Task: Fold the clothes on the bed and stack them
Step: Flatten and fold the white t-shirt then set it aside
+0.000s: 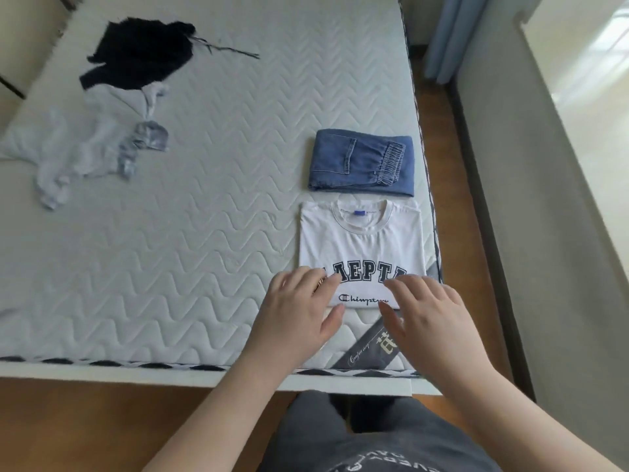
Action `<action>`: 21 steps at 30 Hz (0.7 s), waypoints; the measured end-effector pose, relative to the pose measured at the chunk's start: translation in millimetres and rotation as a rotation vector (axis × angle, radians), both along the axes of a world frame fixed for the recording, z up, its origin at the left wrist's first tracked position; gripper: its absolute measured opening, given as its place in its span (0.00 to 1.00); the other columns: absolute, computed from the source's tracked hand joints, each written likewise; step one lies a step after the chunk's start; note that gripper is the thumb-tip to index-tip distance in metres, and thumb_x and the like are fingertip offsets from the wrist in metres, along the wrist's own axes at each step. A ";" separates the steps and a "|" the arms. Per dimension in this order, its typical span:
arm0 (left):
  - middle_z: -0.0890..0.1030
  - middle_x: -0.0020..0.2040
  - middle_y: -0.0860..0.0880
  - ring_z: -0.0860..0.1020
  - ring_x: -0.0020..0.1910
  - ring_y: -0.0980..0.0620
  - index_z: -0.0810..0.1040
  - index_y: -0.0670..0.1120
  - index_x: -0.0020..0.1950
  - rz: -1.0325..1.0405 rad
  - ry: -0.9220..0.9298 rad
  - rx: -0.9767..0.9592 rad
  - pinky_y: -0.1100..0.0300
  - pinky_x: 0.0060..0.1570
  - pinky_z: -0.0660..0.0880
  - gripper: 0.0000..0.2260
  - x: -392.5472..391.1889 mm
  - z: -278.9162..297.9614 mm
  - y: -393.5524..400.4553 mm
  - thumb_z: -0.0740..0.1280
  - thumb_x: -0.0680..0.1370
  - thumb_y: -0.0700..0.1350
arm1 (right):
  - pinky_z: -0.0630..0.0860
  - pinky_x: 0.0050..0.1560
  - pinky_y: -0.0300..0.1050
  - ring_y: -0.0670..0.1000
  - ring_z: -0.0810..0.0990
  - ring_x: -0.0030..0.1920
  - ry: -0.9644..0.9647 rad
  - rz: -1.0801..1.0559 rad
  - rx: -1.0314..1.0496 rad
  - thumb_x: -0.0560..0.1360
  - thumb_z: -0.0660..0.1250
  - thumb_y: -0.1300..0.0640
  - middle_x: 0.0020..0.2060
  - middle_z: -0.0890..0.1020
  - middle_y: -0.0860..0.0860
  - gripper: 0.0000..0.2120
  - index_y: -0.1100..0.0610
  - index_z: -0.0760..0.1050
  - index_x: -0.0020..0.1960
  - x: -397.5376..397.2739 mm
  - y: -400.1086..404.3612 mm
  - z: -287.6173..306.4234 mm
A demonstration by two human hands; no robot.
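A white T-shirt (360,247) with dark block lettering lies folded flat, collar away, near the bed's right edge. Just beyond it sits a folded pair of blue jeans (362,165), apart from the shirt. Far across the mattress (204,199), a black garment (139,54) lies crumpled, and beside it a pale, possibly light-blue piece (98,148), unfolded.

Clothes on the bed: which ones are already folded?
Two: the white T-shirt under the hands, and the blue jeans just beyond it. The black garment and pale garment lie crumpled far left.
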State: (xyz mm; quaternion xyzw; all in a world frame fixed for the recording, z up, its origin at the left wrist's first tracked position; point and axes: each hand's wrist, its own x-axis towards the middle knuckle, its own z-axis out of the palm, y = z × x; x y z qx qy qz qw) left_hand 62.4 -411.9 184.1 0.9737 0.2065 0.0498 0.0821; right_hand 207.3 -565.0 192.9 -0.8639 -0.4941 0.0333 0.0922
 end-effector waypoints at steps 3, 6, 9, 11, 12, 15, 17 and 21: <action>0.79 0.58 0.49 0.76 0.59 0.46 0.79 0.48 0.64 -0.052 -0.020 0.071 0.49 0.60 0.71 0.20 -13.4 35.4 1.6 0.60 0.78 0.56 | 0.75 0.49 0.51 0.56 0.80 0.51 -0.028 0.050 0.089 0.77 0.57 0.47 0.50 0.81 0.50 0.18 0.56 0.80 0.55 -12.2 -5.2 33.3; 0.78 0.60 0.48 0.75 0.61 0.45 0.78 0.48 0.65 -0.049 -0.034 0.129 0.47 0.63 0.70 0.21 -25.1 62.4 1.4 0.58 0.78 0.57 | 0.76 0.48 0.52 0.56 0.81 0.50 -0.061 0.039 0.159 0.77 0.57 0.47 0.49 0.82 0.50 0.18 0.56 0.80 0.55 -19.1 -7.2 56.8; 0.80 0.58 0.49 0.77 0.59 0.46 0.80 0.49 0.62 0.038 -0.087 0.137 0.46 0.60 0.72 0.21 -30.3 84.2 2.4 0.59 0.77 0.60 | 0.78 0.47 0.53 0.57 0.82 0.48 -0.093 0.045 0.177 0.78 0.62 0.50 0.47 0.82 0.51 0.14 0.57 0.81 0.54 -25.8 -3.2 73.1; 0.81 0.56 0.49 0.79 0.56 0.47 0.81 0.48 0.59 0.105 -0.127 0.133 0.48 0.56 0.74 0.21 -32.1 95.7 5.6 0.61 0.77 0.60 | 0.78 0.47 0.53 0.57 0.82 0.47 -0.094 0.047 0.177 0.75 0.68 0.53 0.47 0.82 0.51 0.10 0.57 0.81 0.54 -28.1 3.2 81.9; 0.82 0.55 0.49 0.79 0.55 0.47 0.81 0.48 0.59 0.123 -0.144 0.150 0.48 0.54 0.74 0.20 -33.3 99.8 6.9 0.61 0.77 0.59 | 0.78 0.47 0.53 0.58 0.82 0.47 -0.097 0.045 0.179 0.74 0.70 0.54 0.46 0.83 0.51 0.10 0.57 0.81 0.53 -29.4 6.9 85.6; 0.81 0.54 0.49 0.79 0.53 0.46 0.80 0.47 0.60 0.144 -0.196 0.196 0.49 0.52 0.74 0.19 -37.3 112.5 8.0 0.61 0.77 0.57 | 0.78 0.46 0.51 0.57 0.82 0.46 -0.141 0.047 0.230 0.76 0.66 0.54 0.45 0.82 0.51 0.09 0.57 0.81 0.51 -33.9 16.2 97.9; 0.80 0.54 0.48 0.79 0.52 0.46 0.80 0.46 0.61 0.153 -0.219 0.235 0.48 0.50 0.74 0.19 -39.0 121.0 4.3 0.61 0.78 0.56 | 0.77 0.47 0.50 0.56 0.82 0.46 -0.159 0.063 0.254 0.76 0.59 0.52 0.45 0.82 0.50 0.14 0.56 0.81 0.51 -37.2 18.7 107.1; 0.80 0.54 0.47 0.79 0.52 0.45 0.79 0.46 0.63 0.164 -0.208 0.316 0.48 0.49 0.74 0.21 -46.5 141.6 -12.5 0.59 0.78 0.57 | 0.77 0.48 0.51 0.56 0.81 0.46 -0.158 0.073 0.251 0.77 0.57 0.50 0.46 0.81 0.50 0.16 0.56 0.81 0.50 -44.0 10.9 123.3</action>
